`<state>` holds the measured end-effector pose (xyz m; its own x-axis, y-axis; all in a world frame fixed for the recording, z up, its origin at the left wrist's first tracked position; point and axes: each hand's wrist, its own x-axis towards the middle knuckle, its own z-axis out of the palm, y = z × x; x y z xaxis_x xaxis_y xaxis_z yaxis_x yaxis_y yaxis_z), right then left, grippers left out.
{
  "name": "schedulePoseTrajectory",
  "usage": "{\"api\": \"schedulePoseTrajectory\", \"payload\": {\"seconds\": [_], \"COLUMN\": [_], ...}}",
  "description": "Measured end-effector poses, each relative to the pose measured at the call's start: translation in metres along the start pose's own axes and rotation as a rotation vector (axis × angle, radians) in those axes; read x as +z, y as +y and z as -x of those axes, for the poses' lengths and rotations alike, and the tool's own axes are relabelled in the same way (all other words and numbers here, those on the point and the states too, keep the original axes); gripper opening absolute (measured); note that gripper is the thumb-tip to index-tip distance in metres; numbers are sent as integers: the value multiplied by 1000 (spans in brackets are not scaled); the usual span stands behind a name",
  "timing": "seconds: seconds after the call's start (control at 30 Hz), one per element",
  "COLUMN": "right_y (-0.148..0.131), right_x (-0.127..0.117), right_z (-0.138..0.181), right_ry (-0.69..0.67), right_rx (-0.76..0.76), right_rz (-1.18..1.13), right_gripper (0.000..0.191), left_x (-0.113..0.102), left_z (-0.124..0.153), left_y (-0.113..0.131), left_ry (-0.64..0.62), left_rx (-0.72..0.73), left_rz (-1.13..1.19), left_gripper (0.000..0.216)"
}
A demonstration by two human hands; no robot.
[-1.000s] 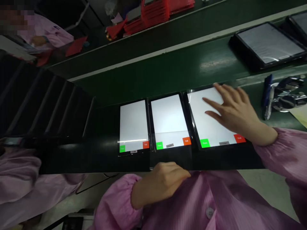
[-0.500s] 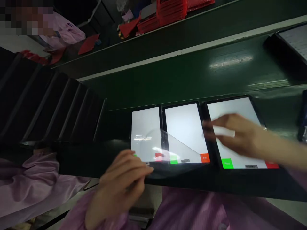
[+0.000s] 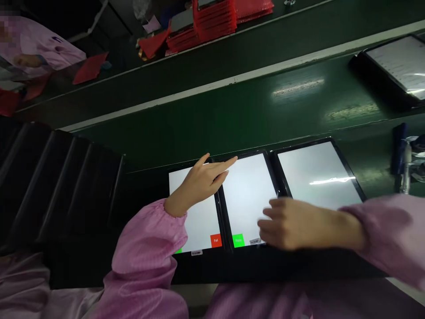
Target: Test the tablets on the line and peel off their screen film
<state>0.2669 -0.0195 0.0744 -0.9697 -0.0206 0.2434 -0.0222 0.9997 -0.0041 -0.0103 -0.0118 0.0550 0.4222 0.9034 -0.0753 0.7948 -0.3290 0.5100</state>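
Three tablets with lit white screens lie side by side on the dark bench. My left hand [image 3: 206,181] reaches over the left tablet [image 3: 199,226], its fingers stretched out toward the upper left edge of the middle tablet [image 3: 249,190]; nothing shows in it. Over the lower right corner of the middle tablet is my right hand [image 3: 285,223], fingers curled. Whatever they may hold is hidden. My right forearm covers the lower part of the right tablet [image 3: 315,170]. A green button shows on the middle screen, a red "Fail" button on the left one.
Black slotted racks [image 3: 59,177] stand to the left. Another tablet [image 3: 398,66] lies at the far right, near a blue and silver pen-like object [image 3: 403,159]. Stacks of red pouches [image 3: 215,22] sit on the opposite bench, where a person in pink [image 3: 49,42] works.
The clear film that was by my left hand is no longer visible. My left hand has moved up and over the tablets; my right hand has moved left and its fingers have curled.
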Motion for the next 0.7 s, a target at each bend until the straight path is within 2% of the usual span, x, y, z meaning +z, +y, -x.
{"api": "schedulePoseTrajectory", "payload": {"seconds": [0.07, 0.1, 0.17, 0.2, 0.27, 0.33, 0.43, 0.7], "right_y": [35, 56, 101, 121, 154, 172, 175, 145], "right_x": [11, 16, 25, 26, 24, 17, 4, -11], "right_z": [-9, -12, -14, -13, -10, -5, 1, 1], "right_ry": [20, 68, 162, 250, 410, 506, 534, 503], "right_rx": [105, 232, 384, 506, 681, 770, 792, 797], "right_rz": [-137, -310, -439, -532, -620, -650, -644, -639], "right_gripper": [22, 18, 9, 5, 13, 20, 26, 26], "left_x": [-4, -7, -11, -12, -12, -10, -9, -7], "left_z": [3, 6, 14, 17, 23, 25, 23, 9], "left_y": [-9, -15, -29, -35, -43, -45, -44, -42], "left_ry": [25, 83, 221, 263, 281, 272, 273, 369], "left_rx": [-75, -140, -288, -345, -388, -365, -337, -324], "left_rz": [29, 50, 84, 96, 110, 103, 96, 73], "left_gripper": [49, 49, 50, 50, 49, 46, 41, 16]}}
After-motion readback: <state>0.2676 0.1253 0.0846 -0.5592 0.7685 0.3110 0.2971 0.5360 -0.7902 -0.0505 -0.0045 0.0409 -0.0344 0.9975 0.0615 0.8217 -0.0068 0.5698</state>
